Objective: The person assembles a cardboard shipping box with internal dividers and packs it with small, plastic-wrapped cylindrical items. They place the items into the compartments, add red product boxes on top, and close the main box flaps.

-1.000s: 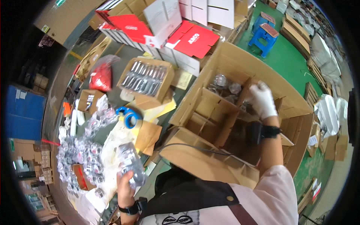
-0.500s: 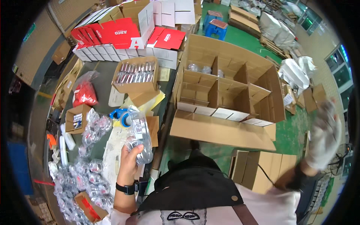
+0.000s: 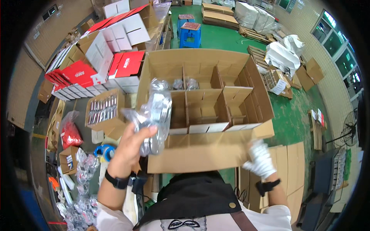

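My bare left hand [image 3: 132, 145] is wrapped round a clear plastic bag [image 3: 158, 106] of shiny, round metal parts, whose exact kind I cannot make out. It holds the bag upright over the near left corner of a large divided carton [image 3: 204, 56], hiding part of the left compartments. In the far row, some clear-wrapped pieces [image 3: 192, 84] lie inside. My right hand [image 3: 261, 159], in a white glove, is at the right end of the carton's near flap [image 3: 196, 157]. Its thumb stands apart from the fingers, which are slightly blurred, and nothing shows in it.
On the left bench, a small carton of shiny metal tubes [image 3: 103, 109] stands near a red bag [image 3: 70, 131], a blue tape dispenser [image 3: 105, 152] and more plastic-wrapped parts [image 3: 83, 208]. Red and white cartons [image 3: 83, 73] stand behind. Flat cardboard [image 3: 287, 165] lies right; blue stools [image 3: 190, 35] stand beyond.
My left hand has carried the bag from above the bench to the carton's left edge. My right hand has swung inward from the far right to the near flap. The view has turned rightward.
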A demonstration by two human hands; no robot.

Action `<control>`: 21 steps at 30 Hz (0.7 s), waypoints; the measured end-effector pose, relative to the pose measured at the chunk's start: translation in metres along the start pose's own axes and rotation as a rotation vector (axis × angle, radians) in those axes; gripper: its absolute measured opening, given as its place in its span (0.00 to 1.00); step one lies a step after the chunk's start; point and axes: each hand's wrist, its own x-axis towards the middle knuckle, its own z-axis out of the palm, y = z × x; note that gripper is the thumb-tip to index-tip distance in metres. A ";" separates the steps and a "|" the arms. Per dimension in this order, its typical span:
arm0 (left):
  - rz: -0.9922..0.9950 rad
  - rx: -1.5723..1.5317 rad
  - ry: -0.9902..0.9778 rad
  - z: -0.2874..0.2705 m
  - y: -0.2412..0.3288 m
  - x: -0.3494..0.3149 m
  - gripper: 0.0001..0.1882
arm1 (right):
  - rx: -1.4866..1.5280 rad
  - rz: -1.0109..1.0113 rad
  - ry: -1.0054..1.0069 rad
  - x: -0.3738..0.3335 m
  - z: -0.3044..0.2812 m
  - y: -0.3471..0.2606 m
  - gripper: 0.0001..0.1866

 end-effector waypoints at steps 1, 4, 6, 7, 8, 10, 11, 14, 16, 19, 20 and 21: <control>0.024 0.044 -0.044 0.011 0.007 0.030 0.24 | 0.021 -0.037 -0.150 0.013 0.029 -0.001 0.46; -0.100 0.212 -0.128 0.062 0.029 0.132 0.20 | -0.183 -0.102 -0.358 0.034 0.119 0.005 0.40; -0.187 0.371 -0.149 0.094 0.027 0.207 0.20 | -0.070 -0.118 -0.264 0.038 0.207 0.034 0.33; -0.249 0.423 -0.116 0.107 0.018 0.239 0.20 | -0.058 -0.139 -0.291 0.041 0.227 0.039 0.30; -0.310 0.480 -0.099 0.124 0.007 0.272 0.20 | -0.045 -0.141 -0.316 0.045 0.240 0.040 0.28; -0.447 0.560 -0.069 0.146 -0.022 0.330 0.20 | 0.053 -0.181 -0.306 0.040 0.232 0.040 0.24; -0.519 0.604 -0.110 0.143 -0.043 0.358 0.20 | 0.090 -0.238 -0.307 0.037 0.224 0.046 0.23; -0.617 0.856 -0.038 0.163 -0.104 0.422 0.22 | 0.199 -0.378 -0.412 0.037 0.203 0.081 0.23; -0.527 1.000 -0.149 0.149 -0.164 0.445 0.27 | 0.184 -0.382 -0.438 0.039 0.195 0.097 0.24; -0.678 0.909 -0.357 0.155 -0.186 0.450 0.38 | 0.266 -0.330 -0.649 0.044 0.203 0.115 0.28; -0.841 0.808 -0.441 0.145 -0.176 0.440 0.35 | 0.309 -0.320 -0.698 0.041 0.205 0.117 0.28; -0.727 0.833 -0.585 0.115 -0.195 0.433 0.34 | 0.344 -0.344 -0.734 0.046 0.203 0.119 0.27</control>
